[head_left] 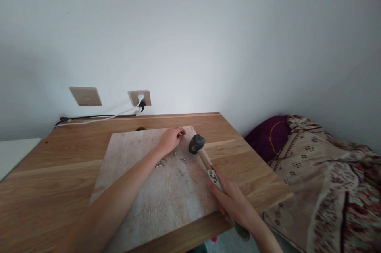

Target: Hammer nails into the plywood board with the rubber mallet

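Observation:
My right hand [230,197] is wrapped round the wooden handle of a hammer [197,144] with a blocky black head. The handle slants over the board's right edge, and the head is just right of my left hand [171,140]. At the far part of a pale wooden board [154,201], my left hand rests with its fingers pinched together. Whatever those fingertips hold, if anything, is too small to make out. Several loose nails [160,163] lie scattered on the board, close to my left wrist.
Under the board is a wooden table [250,165] set against the wall. White and black cables [104,118] run along its back edge to a wall socket [139,98]. Patterned bedding [300,177] and a purple cushion [268,136] lie to the right.

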Tool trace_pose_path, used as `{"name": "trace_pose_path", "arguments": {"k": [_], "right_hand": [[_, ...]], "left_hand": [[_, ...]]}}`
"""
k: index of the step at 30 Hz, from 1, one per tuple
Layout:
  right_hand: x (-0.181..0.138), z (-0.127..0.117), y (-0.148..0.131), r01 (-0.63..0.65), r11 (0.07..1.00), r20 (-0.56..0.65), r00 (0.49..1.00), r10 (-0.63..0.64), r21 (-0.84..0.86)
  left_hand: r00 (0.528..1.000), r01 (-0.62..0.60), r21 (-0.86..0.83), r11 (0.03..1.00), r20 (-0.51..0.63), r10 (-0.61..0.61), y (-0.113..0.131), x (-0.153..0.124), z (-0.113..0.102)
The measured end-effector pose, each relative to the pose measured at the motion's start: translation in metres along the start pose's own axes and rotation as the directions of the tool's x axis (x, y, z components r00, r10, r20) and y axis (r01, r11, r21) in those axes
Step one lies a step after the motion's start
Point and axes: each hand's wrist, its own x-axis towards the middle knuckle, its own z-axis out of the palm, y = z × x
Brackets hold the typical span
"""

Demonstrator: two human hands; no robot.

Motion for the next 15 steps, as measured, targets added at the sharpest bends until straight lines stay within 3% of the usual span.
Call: {"name": "trace_pose_path", "arguments": {"k": [9, 15], "right_hand": [[0.019, -0.004, -0.004, 0.152, 0.988, -0.081, 0.985, -0.153, -0.013], [0.041, -0.005, -0.022, 0.245, 0.965, -0.12, 0.96, -0.254, -0.091]], "left_hand": [[1.0, 0.008, -0.104, 0.995, 0.007, -0.007, -0.004, 0.003, 0.003], [0.999, 0.012, -0.148, 0.989, -0.031, -0.017, -0.009, 0.003, 0.007]]}}
